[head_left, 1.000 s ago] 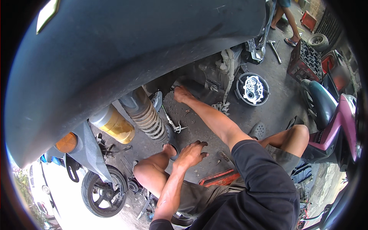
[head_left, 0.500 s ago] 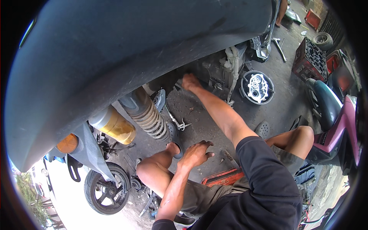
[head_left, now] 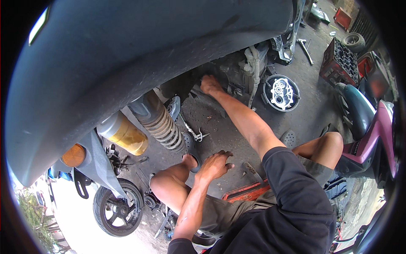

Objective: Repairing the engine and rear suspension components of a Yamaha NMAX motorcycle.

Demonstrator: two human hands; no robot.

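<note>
My right hand [head_left: 210, 84] reaches under the dark body panel [head_left: 160, 46] of a scooter, its fingers closed in shadow. Whatever they grip, if anything, cannot be made out. Beside that hand are dark engine-side parts and a pale hose [head_left: 255, 70]. My left hand [head_left: 214, 166] hangs in the air over the floor near my knee, fingers loosely bent and apart, holding nothing. Left of the hands, a coil-spring shock absorber [head_left: 158, 125] slants down from the panel, next to a yellowish reservoir canister [head_left: 129, 137].
A metal engine cover [head_left: 281, 94] lies in a round black pan [head_left: 266, 101] on the right. Farther off are a hammer-like tool [head_left: 305, 51] and a red bottle crate [head_left: 338, 63]. A wheel [head_left: 119, 207] lies lower left; a red tray [head_left: 247, 192] lies by my legs. A pink scooter [head_left: 372, 144] stands at right.
The view has shifted slightly, so the scene sits a little higher. My right hand stays closed under the panel; my left hand hovers in nearly the same pose.
</note>
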